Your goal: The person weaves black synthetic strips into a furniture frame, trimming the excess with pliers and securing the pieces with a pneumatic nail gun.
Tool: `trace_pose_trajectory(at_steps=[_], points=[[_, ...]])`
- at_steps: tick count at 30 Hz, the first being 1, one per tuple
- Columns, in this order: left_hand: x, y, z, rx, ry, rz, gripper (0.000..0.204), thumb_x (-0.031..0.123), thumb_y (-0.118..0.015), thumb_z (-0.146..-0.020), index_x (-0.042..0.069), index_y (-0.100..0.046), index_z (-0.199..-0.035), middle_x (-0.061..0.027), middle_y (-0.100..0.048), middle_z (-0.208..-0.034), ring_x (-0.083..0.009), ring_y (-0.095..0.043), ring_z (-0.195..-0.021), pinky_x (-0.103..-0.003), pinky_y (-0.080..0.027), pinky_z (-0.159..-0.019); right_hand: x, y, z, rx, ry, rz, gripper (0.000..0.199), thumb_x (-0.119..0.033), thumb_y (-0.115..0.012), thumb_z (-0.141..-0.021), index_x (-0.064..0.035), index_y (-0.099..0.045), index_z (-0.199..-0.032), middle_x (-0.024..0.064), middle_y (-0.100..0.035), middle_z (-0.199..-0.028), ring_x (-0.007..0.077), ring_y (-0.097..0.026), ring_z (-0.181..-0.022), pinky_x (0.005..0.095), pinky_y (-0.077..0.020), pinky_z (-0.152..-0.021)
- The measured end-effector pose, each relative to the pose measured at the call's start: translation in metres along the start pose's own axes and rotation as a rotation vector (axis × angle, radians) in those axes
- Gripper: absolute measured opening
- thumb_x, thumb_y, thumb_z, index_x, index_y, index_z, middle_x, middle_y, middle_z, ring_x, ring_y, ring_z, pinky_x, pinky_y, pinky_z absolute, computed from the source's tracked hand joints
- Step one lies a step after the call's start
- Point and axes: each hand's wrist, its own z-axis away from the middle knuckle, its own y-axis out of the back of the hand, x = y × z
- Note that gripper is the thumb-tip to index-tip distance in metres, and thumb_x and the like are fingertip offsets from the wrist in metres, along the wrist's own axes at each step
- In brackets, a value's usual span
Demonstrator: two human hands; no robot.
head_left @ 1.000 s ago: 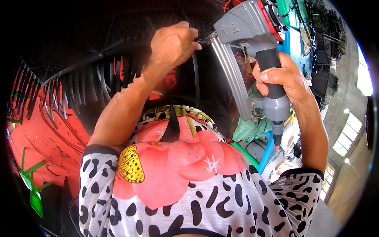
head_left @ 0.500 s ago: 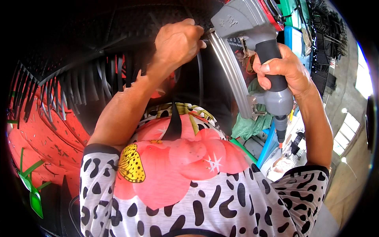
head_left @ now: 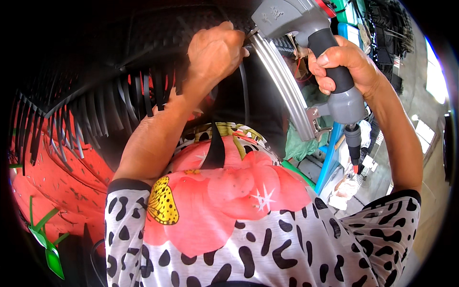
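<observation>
My right hand (head_left: 346, 62) grips the black handle of a grey pneumatic nail gun (head_left: 287, 19), which has a long silver magazine (head_left: 282, 81) and a hose fitting at the handle's lower end. The gun's nose lies close to my left hand (head_left: 215, 50), up against dark woven material (head_left: 119, 43). The left fingers are curled closed at the edge of that weave, and a black strip (head_left: 245, 91) hangs down from beneath them. What exactly the fingertips pinch is mostly hidden by the hand's back.
Loose black strip ends (head_left: 110, 105) dangle on the left over a red sheet (head_left: 62, 186) strewn with small scraps. A green plastic piece (head_left: 52, 258) is at lower left. On the right are a green cloth (head_left: 301, 143), a blue bar (head_left: 330, 158) and stacked black woven goods (head_left: 389, 38).
The nail gun has shifted slightly up and left at its head, while its lower end has swung right. My right forearm has moved right; the left hand stays nearly in place.
</observation>
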Motion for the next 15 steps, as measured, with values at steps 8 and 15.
trace_pose_trajectory(at_steps=[8, 15], points=[[0.004, 0.000, 0.001, -0.001, -0.016, 0.045, 0.025, 0.026, -0.077, -0.072, 0.008, -0.074, -0.087, -0.0089, -0.063, -0.084, -0.0330, -0.065, -0.076, -0.042, -0.052, -0.067, -0.010, -0.003, 0.001, -0.008, -0.055, -0.016, 0.018, -0.015, -0.061, -0.081, 0.0001, -0.057, -0.072, 0.0079, -0.056, -0.064, 0.0147, -0.056, -0.052, 0.0308, -0.0483, -0.051], [-0.005, 0.000, 0.004, 0.054, -0.040, 0.064, 0.023, 0.026, -0.077, -0.071, 0.008, -0.073, -0.084, -0.0087, -0.063, -0.084, -0.0330, -0.065, -0.076, -0.042, -0.052, -0.067, -0.017, -0.007, -0.005, -0.017, -0.055, -0.019, 0.017, -0.014, -0.060, -0.080, 0.0006, -0.058, -0.072, 0.0088, -0.056, -0.066, 0.0149, -0.057, -0.052, 0.0313, -0.0492, -0.051]])
